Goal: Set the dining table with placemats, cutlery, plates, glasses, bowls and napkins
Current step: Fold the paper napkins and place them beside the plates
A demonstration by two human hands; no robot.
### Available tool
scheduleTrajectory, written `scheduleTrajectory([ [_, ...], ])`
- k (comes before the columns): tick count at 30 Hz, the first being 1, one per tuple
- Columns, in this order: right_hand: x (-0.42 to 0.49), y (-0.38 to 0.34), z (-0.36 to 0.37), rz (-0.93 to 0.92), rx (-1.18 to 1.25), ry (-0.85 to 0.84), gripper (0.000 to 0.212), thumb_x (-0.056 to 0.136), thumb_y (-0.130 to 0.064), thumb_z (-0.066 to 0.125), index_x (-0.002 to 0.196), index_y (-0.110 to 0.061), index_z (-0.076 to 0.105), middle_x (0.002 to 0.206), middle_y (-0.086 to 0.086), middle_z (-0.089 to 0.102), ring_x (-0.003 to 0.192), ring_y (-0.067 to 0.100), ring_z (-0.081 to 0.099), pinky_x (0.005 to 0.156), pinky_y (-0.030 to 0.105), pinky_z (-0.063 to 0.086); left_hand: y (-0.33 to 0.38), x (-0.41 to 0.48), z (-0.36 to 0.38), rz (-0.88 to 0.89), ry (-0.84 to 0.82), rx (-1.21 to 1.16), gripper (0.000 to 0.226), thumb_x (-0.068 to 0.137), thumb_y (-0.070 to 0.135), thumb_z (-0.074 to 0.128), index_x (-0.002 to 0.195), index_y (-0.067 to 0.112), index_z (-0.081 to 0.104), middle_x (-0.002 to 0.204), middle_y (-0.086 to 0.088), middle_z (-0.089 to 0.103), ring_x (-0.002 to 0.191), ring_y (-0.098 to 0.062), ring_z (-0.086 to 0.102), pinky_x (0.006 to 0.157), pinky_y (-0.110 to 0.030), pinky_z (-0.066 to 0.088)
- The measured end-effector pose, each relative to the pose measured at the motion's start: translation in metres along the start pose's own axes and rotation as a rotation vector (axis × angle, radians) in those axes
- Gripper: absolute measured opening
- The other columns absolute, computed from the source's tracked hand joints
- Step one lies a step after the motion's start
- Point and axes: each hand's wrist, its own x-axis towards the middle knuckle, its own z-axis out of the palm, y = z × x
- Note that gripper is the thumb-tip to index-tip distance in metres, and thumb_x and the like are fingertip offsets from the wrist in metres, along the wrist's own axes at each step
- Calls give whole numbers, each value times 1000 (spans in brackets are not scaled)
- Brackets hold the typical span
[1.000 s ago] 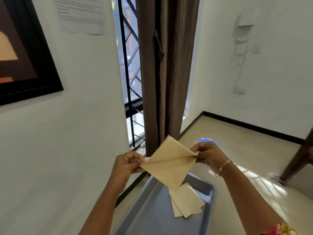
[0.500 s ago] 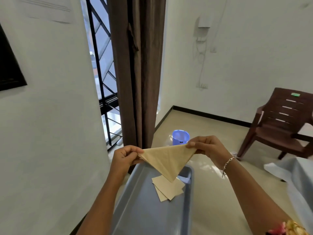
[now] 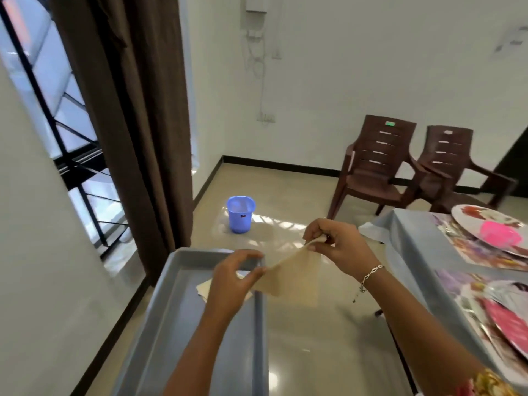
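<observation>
Over the last second the folded napkin (image 3: 294,278) had moved from above the tray (image 3: 200,254) past its right edge, toward the set tabletop (image 3: 414,252). The left hand (image 3: 231,281) and right hand (image 3: 343,247) pinched its corners in their fingers (image 3: 314,232). Laying it down was probably next.

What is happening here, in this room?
A person holds a folded beige napkin in the air, the left hand pinching one corner and the right hand pinching another. It hangs near the right rim of a grey tray, where more napkins lie. At the right, the table already has placemats and plates; this napkin is not yet on it.
</observation>
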Motion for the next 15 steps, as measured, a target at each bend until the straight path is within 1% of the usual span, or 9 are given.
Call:
scheduleTrajectory([
  [2,-14,6,-16,-2,-77,3,19,74,5,69,84,-11,67,75,-10,64,71,-11,57,65,3,40,18,3,32,50,-152,4,20,73,22,76,92,26,68,96,19,67,92,15,57,82,-1,37],
  [3,-22,9,-24,-1,-112,5,18,75,2,69,84,-13,68,76,-10,65,72,-11,57,65,3,40,26,4,47,54,-212,-14,21,75,18,77,93,25,68,96,18,67,92,16,57,82,-1,37],
  [5,-38,14,-43,8,-154,5,17,75,1,70,85,-14,69,77,-11,64,75,-10,56,66,4,40,41,5,75,46,-320,-62,21,76,12,76,93,22,69,94,12,69,88,13,60,82,-4,41],
  [7,-58,20,-65,22,-166,21,18,75,1,70,85,-13,69,77,-11,63,75,-8,56,66,5,40,55,4,103,55,-417,-89,17,74,16,76,86,27,71,85,10,70,80,6,63,79,-11,46],
  [9,-83,28,-89,62,-166,54,19,75,1,69,85,-15,68,80,-8,65,74,-3,58,68,8,42,71,-4,132,60,-494,-84,13,71,26,70,72,39,70,71,14,69,70,2,61,71,-15,47],
  [10,-98,32,-102,89,-149,86,22,75,2,69,84,-18,67,81,-6,65,74,-2,58,69,9,44,79,-10,148,56,-520,-90,13,70,28,67,66,40,70,66,14,67,66,1,59,68,-17,46],
  [12,-130,44,-127,153,-48,162,28,76,4,68,82,-23,63,80,-6,64,74,-2,60,71,11,47,97,-27,181,35,-558,-147,12,70,25,67,63,34,71,62,12,65,62,-1,57,64,-20,44],
  [13,-147,51,-140,188,8,205,28,77,2,68,83,-24,61,80,-3,64,74,1,60,71,16,48,106,-38,198,22,-581,-184,11,72,21,69,64,29,71,62,10,66,61,-4,57,62,-21,43],
  [15,-183,64,-164,288,155,285,18,80,-9,69,92,-21,62,78,11,58,74,15,56,71,26,48,123,-60,232,-13,-626,-247,13,78,12,71,69,21,72,64,3,67,61,-10,58,60,-25,43],
])
